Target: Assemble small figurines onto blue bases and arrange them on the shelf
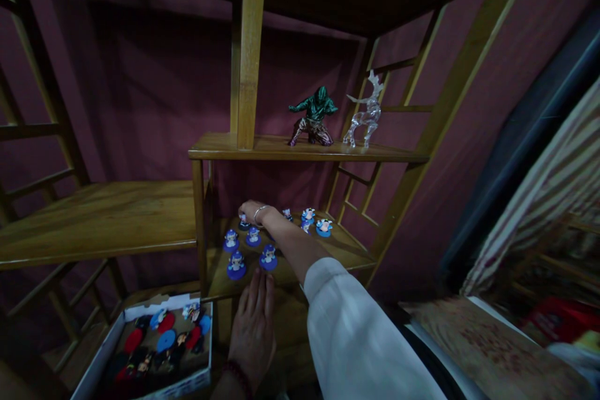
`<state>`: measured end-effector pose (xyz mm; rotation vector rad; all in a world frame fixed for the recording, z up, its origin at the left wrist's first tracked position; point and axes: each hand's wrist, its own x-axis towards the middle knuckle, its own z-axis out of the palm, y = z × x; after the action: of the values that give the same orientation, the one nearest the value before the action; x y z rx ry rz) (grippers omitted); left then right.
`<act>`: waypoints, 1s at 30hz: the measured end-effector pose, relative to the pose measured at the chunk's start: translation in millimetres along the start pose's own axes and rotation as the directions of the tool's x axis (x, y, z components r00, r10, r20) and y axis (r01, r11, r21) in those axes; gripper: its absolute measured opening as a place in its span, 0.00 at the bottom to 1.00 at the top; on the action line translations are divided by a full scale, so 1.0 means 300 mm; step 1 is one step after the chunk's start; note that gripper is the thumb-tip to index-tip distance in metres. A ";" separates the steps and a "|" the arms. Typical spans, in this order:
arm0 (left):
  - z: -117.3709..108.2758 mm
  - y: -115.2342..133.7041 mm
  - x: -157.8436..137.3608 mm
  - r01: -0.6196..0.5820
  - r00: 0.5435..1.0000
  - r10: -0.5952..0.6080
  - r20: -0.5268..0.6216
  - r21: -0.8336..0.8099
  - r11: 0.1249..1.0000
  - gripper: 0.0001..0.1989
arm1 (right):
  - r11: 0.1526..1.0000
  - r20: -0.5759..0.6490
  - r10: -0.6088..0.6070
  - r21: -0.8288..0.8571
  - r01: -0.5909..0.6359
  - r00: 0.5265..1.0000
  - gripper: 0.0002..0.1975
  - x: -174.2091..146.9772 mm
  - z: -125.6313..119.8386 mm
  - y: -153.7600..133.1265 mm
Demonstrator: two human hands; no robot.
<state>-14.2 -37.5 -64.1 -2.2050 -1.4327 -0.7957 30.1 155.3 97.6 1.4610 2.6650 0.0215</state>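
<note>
My right hand (249, 209) reaches to the back of the lower shelf, its fingers closed on the top of a small figurine (244, 224) with a dark base. My left hand (254, 319) lies with fingers stretched out at the shelf's front edge, holding nothing. Just beyond its fingertips stands a purple figurine (269, 257) on a round base. Several like it stand close by, among them a front-left figurine (236, 265) and a middle figurine (254, 236). Right of my forearm are blue-based figurines (324, 227), and a darker figurine (287, 215) is partly hidden.
A shallow white box (210, 350) with several jumbled figurines sits at lower left. On the shelf above (281, 153) stand a green and bronze kneeling figure (315, 114) and a clear deer (365, 115). A wooden post (250, 50) rises there. A left shelf (103, 215) adjoins.
</note>
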 end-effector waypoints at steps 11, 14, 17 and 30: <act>0.002 0.001 -0.002 -0.002 1.000 0.003 0.007 -0.011 1.000 0.37 | 0.999 -0.034 -0.045 -0.015 0.045 0.998 0.19 0.008 -0.001 0.041; -0.004 0.001 -0.001 -0.009 1.000 0.009 -0.012 -0.004 1.000 0.38 | 1.000 -0.049 -0.004 -0.007 0.004 0.999 0.19 -0.017 -0.021 0.066; -0.010 0.002 0.000 -0.013 1.000 0.014 -0.013 0.021 1.000 0.36 | 1.000 -0.072 0.029 0.004 -0.029 0.997 0.18 -0.056 -0.038 0.098; -0.052 0.012 0.012 -0.011 1.000 0.009 0.026 0.071 0.997 0.31 | 0.983 -0.262 0.150 0.140 -0.116 0.953 0.12 -0.362 0.000 0.257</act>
<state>-13.7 -45.8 -50.0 -2.1751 -1.4382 -0.7040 152.9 105.5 111.4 1.7955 2.8164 0.0742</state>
